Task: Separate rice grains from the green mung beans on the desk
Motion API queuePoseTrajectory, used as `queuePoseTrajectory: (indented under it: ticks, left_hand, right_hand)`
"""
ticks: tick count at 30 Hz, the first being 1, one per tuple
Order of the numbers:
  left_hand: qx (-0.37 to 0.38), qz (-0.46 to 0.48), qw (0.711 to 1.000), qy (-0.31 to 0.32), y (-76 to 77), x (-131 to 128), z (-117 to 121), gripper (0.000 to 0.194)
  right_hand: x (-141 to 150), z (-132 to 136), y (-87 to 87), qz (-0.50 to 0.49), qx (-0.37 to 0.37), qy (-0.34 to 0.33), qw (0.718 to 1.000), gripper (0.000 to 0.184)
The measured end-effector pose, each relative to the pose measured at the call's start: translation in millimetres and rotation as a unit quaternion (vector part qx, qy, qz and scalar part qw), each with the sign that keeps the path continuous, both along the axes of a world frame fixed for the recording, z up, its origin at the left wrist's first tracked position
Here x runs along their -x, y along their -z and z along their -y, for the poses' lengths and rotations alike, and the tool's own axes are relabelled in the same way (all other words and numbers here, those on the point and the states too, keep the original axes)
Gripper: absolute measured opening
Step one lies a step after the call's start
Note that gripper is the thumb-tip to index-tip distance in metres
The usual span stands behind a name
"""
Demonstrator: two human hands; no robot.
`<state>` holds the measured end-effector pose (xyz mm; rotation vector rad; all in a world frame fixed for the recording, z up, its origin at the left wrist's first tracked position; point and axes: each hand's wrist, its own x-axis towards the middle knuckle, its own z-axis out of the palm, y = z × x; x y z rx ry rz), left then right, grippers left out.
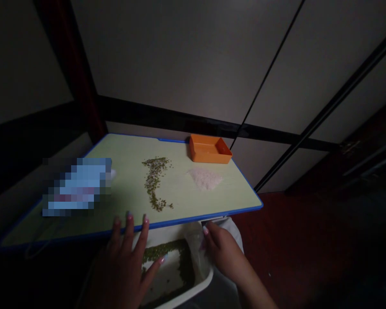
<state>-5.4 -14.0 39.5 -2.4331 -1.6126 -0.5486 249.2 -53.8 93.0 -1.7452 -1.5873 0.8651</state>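
My left hand (127, 257) is open, fingers spread, with its fingertips at the front edge of the pale board (125, 150) and its thumb over a white tub (203, 283). Inside the tub lie small green grains (186, 266), which look like mung beans, heaped along the sides with the white bottom bare between them. My right hand (223, 249) is closed at the tub's right side, just under the board's edge. Something translucent (194, 240) shows beside its fingers; what they grip is hidden.
On the blue-edged board stand a curved trail of green grains (152, 184), a pile of whitish grains (206, 178) and an orange tray (210, 159). A blurred-out light blue item (80, 184) lies at left. Cabinet panels (186, 56) rise behind; dark red floor (276, 240) shows at right.
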Motion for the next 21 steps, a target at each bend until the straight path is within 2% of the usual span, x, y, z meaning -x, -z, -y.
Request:
queuePoseTrajectory:
  ticks: [4,7,9,12,15,21]
  left_hand:
    - [-0.077,0.017,0.996,0.046,10.3,2.1,-1.5,0.078]
    - [-0.088,0.007,0.995,0.054,10.8,1.4,1.9,0.083]
    - [-0.081,0.005,0.996,0.043,10.9,1.7,4.6,0.087]
    - [-0.065,0.013,0.998,0.020,13.7,4.5,7.6,0.090]
    - [-0.050,0.019,0.998,0.014,16.3,6.4,9.7,0.091]
    - [-0.029,0.022,0.999,0.026,8.8,-0.6,12.4,0.095]
  right_hand:
    - [3.2,-28.6,-24.7,0.029,-0.055,-0.012,0.998,0.033]
    - [5.5,-60.4,-39.6,0.112,-0.116,-0.033,0.986,0.025]
    - [5.0,-84.2,-42.8,0.165,-0.138,-0.049,0.975,0.021]
    - [-0.8,-116.2,-37.5,0.196,-0.165,-0.067,0.964,0.021]
    - [-9.6,-133.9,-25.4,0.227,-0.184,-0.073,0.953,0.019]
    - [-14.7,-128.8,-8.8,0.201,-0.217,-0.109,0.949,0.022]
